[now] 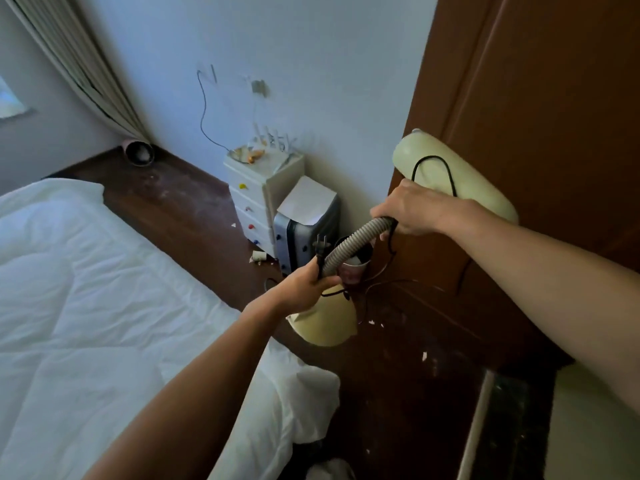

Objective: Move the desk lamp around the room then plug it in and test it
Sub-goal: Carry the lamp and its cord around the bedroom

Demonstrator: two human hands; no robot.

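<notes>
Two hands carry one desk lamp (453,178): left hand (304,285) clenched on its neck (353,244) and one plug (319,249), right hand (412,213) grasping the neck's top, above the floor (180,202)

Two bare forearms reach out from the bottom of the view, both uncovered along all that shows, with no sleeve edge to be seen. The left hand (304,284) wears nothing: its wrist is plain and its knuckles bare. The right hand (414,211) is the same, ungloved, wrist unadorned, fingers free of rings as far as they show. Both arms are slim and smooth
</notes>
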